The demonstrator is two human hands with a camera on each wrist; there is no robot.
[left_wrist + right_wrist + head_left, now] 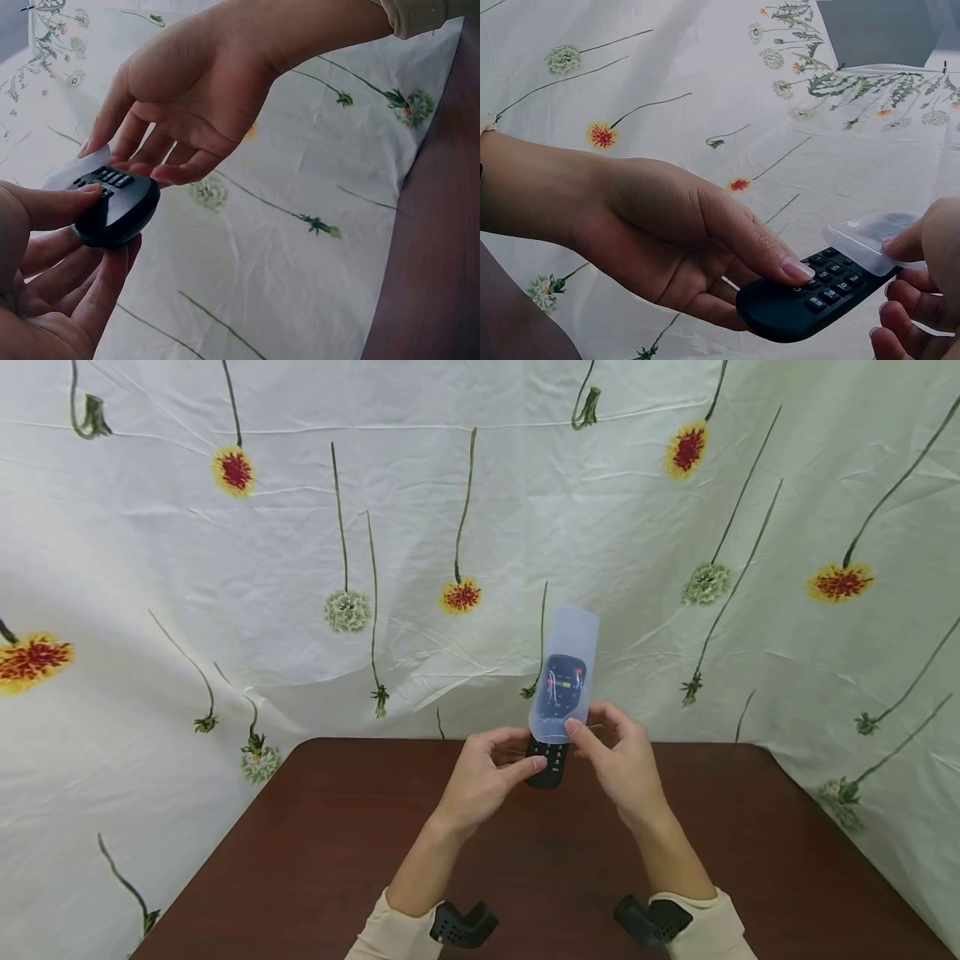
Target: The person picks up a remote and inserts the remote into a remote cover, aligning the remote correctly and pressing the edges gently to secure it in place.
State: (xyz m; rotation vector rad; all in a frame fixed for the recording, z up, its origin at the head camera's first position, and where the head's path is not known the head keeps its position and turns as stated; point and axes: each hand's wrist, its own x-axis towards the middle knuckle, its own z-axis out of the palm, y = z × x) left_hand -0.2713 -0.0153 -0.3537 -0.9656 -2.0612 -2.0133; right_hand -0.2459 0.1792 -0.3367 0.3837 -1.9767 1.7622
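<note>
A black remote control [551, 774] is held up above the far part of the table, its upper part inside a translucent sleeve [573, 631]. The sleeve's top end stretches past the remote. My left hand [477, 785] grips the bare lower end, thumb on the keypad and fingers behind. With thumb and fingers, my right hand [621, 768] pinches the sleeve's open lower edge. In the right wrist view, number keys show on the remote [810, 307] below the sleeve [862, 240]. The left wrist view shows the rounded bottom of the remote [124, 214] toward the camera.
A dark reddish-brown table [337, 843] lies beneath both hands. Behind and around it hangs a white cloth [285, 543] with printed flowers. Black wrist cameras [463, 925] sit at both light sleeve cuffs.
</note>
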